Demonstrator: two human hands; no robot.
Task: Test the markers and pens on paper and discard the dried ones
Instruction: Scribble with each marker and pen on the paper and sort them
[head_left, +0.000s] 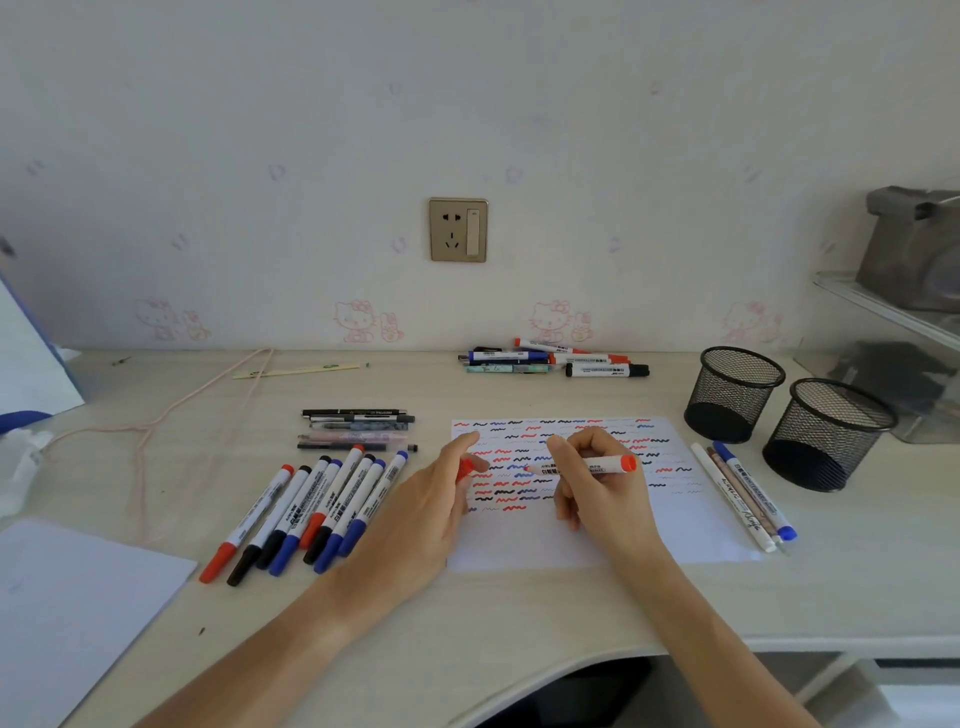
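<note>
A white sheet of paper (675, 525) lies on the desk, its upper half covered with red, blue and black squiggles. My right hand (602, 488) grips an uncapped red marker (597, 465) lying nearly flat, its tip pointing left over the squiggles. My left hand (436, 499) pinches the marker's red cap (465, 470) just left of the tip. A fan of several capped markers (311, 514) lies left of the paper, with several pens (356, 428) above them. Another pile of markers (556, 359) sits by the wall.
Two black mesh pen cups (732, 395) (826, 436) stand at the right, with three pens (748, 493) laid beside the paper's right edge. A pink cord (156, 421) trails at the left. A blank sheet (67, 597) lies at the front left. A clear shelf (893, 312) stands at the far right.
</note>
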